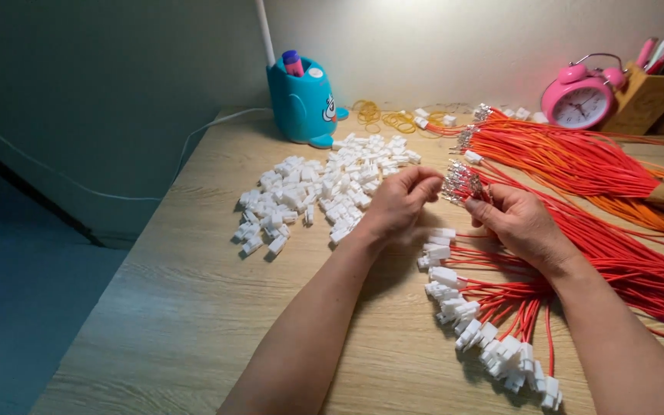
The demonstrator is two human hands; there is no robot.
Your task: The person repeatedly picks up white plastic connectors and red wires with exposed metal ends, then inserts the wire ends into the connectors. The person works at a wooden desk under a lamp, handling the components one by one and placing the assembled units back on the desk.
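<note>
Right hand (pixel 518 223) closed around a bunch of red wires (pixel 464 183), their bare metal ends fanned upward, held just above the worktop (pixel 194 307). Left hand (pixel 397 204) narrow, fingertips pinched at those metal ends; whether a white plug sits between the fingers cannot be told.

Progress, judged from the lay of things: below and between the hands lies a fan of red wires already fitted with white plugs (pixel 493 346), a few dozen by the look of it. Left of the left hand, a large heap of loose white plugs (pixel 309 196) is unused. Right and behind, a thick sheaf of red and orange wires (pixel 578 157) with bare ends is unfitted. More seems left than done.

Containers: a blue cartoon-shaped pen holder (pixel 301 104) at the back edge holds a marker or two. A wooden box (pixel 647 96) at far right holds pink pens. A pink alarm clock (pixel 582 96) stands beside it. Yellow rubber bands (pixel 382 117) lie loose near the holder.
</note>
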